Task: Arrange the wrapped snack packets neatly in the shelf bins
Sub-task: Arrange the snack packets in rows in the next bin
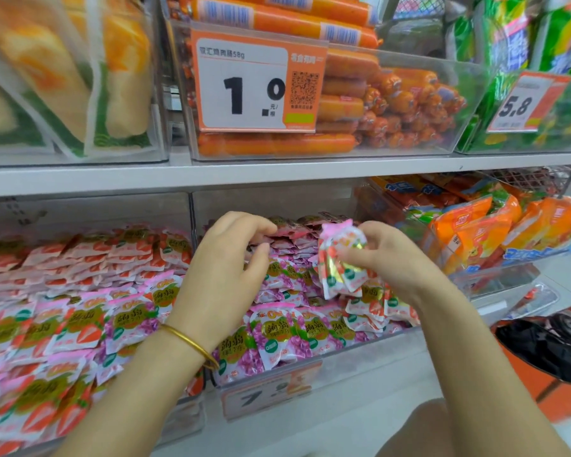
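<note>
Two clear shelf bins sit on the lower shelf. The middle bin (370,349) holds several purple grape snack packets (277,338), with a few strawberry ones at its right side. The left bin (192,413) holds several red strawberry packets (80,255) mixed with some purple ones. My right hand (389,258) is shut on a small bunch of strawberry packets (340,265), held above the middle bin. My left hand (225,275), with a gold bangle on the wrist, hovers over the middle bin, fingers curled and apart, its fingertips touching the rear packets.
The upper shelf carries a clear bin of orange sausages (343,103) with a price tag (254,84), bread packs (63,77) at left and green bags (524,61) at right. A tilted bin of orange snack bags (495,235) stands right of the middle bin. A black bag (548,347) lies lower right.
</note>
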